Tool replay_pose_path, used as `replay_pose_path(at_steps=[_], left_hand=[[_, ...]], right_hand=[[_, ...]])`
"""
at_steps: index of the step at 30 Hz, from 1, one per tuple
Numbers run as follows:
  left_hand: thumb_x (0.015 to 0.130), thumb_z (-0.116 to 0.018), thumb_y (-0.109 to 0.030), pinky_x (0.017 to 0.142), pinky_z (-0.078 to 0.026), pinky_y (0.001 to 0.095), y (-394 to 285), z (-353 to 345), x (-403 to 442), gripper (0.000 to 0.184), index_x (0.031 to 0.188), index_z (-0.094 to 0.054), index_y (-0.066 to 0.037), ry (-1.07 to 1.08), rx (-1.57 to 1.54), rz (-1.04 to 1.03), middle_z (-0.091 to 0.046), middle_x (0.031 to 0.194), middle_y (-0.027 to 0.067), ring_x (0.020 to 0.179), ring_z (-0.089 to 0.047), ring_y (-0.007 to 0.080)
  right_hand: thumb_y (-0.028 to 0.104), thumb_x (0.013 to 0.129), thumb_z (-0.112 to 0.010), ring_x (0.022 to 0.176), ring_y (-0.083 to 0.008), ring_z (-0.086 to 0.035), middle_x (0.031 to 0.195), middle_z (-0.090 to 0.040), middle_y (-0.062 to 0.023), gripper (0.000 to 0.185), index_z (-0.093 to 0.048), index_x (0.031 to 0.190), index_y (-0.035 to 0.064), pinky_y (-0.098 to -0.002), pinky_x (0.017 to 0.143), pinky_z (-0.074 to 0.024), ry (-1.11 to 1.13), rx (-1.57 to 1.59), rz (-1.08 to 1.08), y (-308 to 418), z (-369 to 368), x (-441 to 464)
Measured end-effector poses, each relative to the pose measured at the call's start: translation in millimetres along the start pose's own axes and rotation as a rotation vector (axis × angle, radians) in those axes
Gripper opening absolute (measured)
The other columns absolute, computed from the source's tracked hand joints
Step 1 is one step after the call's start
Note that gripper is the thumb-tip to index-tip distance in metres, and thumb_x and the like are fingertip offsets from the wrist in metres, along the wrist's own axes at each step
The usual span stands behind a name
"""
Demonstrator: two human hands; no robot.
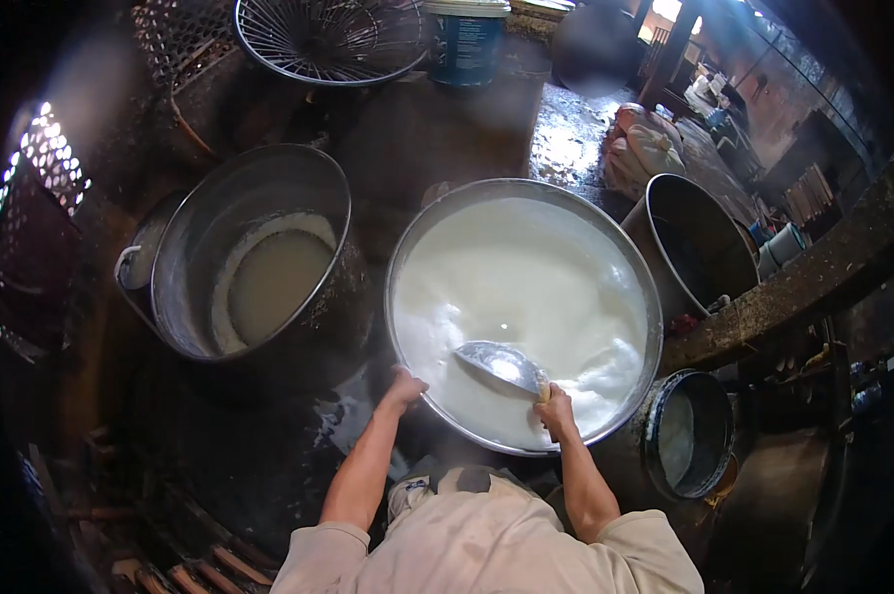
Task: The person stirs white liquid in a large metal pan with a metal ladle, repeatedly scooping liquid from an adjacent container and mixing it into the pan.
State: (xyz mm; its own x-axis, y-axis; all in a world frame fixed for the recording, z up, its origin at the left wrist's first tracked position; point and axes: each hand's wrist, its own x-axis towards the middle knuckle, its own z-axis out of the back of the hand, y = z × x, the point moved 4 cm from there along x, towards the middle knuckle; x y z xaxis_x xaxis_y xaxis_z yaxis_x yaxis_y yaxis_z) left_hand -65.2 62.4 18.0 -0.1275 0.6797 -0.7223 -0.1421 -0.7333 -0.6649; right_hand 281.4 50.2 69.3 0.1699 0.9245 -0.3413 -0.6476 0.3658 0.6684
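A large round metal vat (395, 327) stands before me, nearly full of pale, milky liquid (506, 257) with white foam near its front and right edges. My right hand (557, 410) is closed around the short, light-coloured handle of a wide metal scoop (501, 364). The scoop's shiny bowl points left and lies at the liquid's surface; how deep it dips I cannot tell. At the vat's front left, my left hand (406, 386) grips the rim, with its fingertips partly hidden.
A deep metal pot (175, 272) with cloudy liquid stands at left. To the right are a tall metal container (664, 213) and a smaller dark-rimmed bucket (655, 436). Behind are a wire-ribbed round basket (269, 59) and a teal tub (464, 49). A wooden beam (793, 307) runs along the right.
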Motion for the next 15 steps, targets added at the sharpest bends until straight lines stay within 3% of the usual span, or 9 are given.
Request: replay_pose_path(at_steps=[2, 3, 6, 7, 9, 10, 11, 15], left_hand=[[0.072, -0.061, -0.009, 0.057, -0.046, 0.0408, -3.1, 0.1, -3.2, 0.101, 0.135, 0.016, 0.003, 0.001, -0.011, -0.039, -0.047, 0.101, 0.0187, 0.075, -0.051, 0.022], [0.076, -0.063, -0.011, 0.048, -0.047, 0.0335, -4.9, 0.9, -3.3, 0.104, 0.131, 0.024, 0.004, 0.067, 0.044, 0.013, -0.051, 0.109, 0.0176, 0.079, -0.056, 0.024], [0.073, -0.06, -0.011, 0.05, -0.045, 0.0333, -10.8, 1.1, -13.1, 0.099, 0.133, 0.017, 0.008, 0.037, 0.026, -0.072, -0.048, 0.103, 0.0209, 0.069, -0.052, 0.0205], [0.077, -0.06, -0.011, 0.049, -0.047, 0.032, -6.5, 0.2, -5.0, 0.1, 0.132, 0.023, 0.005, 0.022, 0.075, -0.078, -0.05, 0.11, 0.0199, 0.08, -0.056, 0.0229], [0.077, -0.058, -0.011, 0.049, -0.047, 0.0314, 1.8, 0.9, 3.0, 0.098, 0.132, 0.022, 0.005, 0.04, 0.058, -0.1, -0.05, 0.11, 0.0203, 0.08, -0.056, 0.0226], [0.078, -0.057, -0.01, 0.05, -0.047, 0.0309, 3.8, -0.6, 3.5, 0.097, 0.133, 0.021, 0.006, 0.049, 0.024, -0.115, -0.05, 0.11, 0.0207, 0.079, -0.056, 0.0223], [0.08, -0.05, -0.009, 0.051, -0.047, 0.0305, 6.4, -2.9, 0.9, 0.081, 0.136, 0.006, 0.006, -0.05, 0.046, -0.246, -0.052, 0.107, 0.0188, 0.077, -0.056, 0.0216], [0.072, -0.058, -0.008, 0.049, -0.045, 0.0294, 27.7, -4.3, 28.3, 0.088, 0.135, 0.002, 0.01, 0.091, -0.038, -0.197, -0.046, 0.108, 0.0173, 0.077, -0.052, 0.0177]], right_hand=[[0.007, 0.063, -0.06, 0.048, -0.0216, -0.059, 0.063, -0.061, -0.0151, 0.028, -0.056, 0.09, -0.0029, -0.0339, 0.041, -0.0496, -0.003, 0.004, 0.017, 7.2, -12.5, -9.1], [0.008, 0.064, -0.06, 0.051, -0.0242, -0.061, 0.066, -0.061, -0.0169, 0.032, -0.055, 0.093, -0.0031, -0.0353, 0.044, -0.051, 0.035, -0.017, 0.021, 14.7, -16.1, -17.0], [0.011, 0.063, -0.063, 0.053, -0.0266, -0.062, 0.069, -0.062, -0.019, 0.037, -0.055, 0.096, -0.0035, -0.0364, 0.048, -0.0514, 0.097, 0.026, -0.032, 36.6, -17.2, -44.2], [0.011, 0.063, -0.063, 0.052, -0.0261, -0.061, 0.069, -0.062, -0.0192, 0.038, -0.054, 0.096, -0.0034, -0.0356, 0.048, -0.0507, 0.115, 0.049, -0.033, 46.9, -13.8, -54.4], [0.011, 0.062, -0.064, 0.052, -0.0256, -0.061, 0.069, -0.062, -0.0194, 0.038, -0.054, 0.096, -0.0034, -0.0349, 0.047, -0.0501, 0.116, 0.086, -0.045, 52.3, -12.2, -65.6], [0.009, 0.062, -0.064, 0.051, -0.0232, -0.059, 0.068, -0.061, -0.0175, 0.038, -0.054, 0.097, -0.003, -0.0332, 0.046, -0.0487, 0.097, 0.088, 0.01, 50.7, -9.1, -69.4], [0.006, 0.062, -0.063, 0.049, -0.0208, -0.058, 0.067, -0.061, -0.0156, 0.038, -0.054, 0.098, -0.0026, -0.0316, 0.045, -0.0474, 0.078, 0.088, 0.064, 48.6, -4.6, -74.3], [-0.002, 0.062, -0.061, 0.049, -0.0148, -0.053, 0.065, -0.056, -0.0072, 0.049, -0.049, 0.11, 0.0006, -0.0283, 0.042, -0.0433, 0.092, 0.417, -0.061, 69.3, 63.1, -110.8]])
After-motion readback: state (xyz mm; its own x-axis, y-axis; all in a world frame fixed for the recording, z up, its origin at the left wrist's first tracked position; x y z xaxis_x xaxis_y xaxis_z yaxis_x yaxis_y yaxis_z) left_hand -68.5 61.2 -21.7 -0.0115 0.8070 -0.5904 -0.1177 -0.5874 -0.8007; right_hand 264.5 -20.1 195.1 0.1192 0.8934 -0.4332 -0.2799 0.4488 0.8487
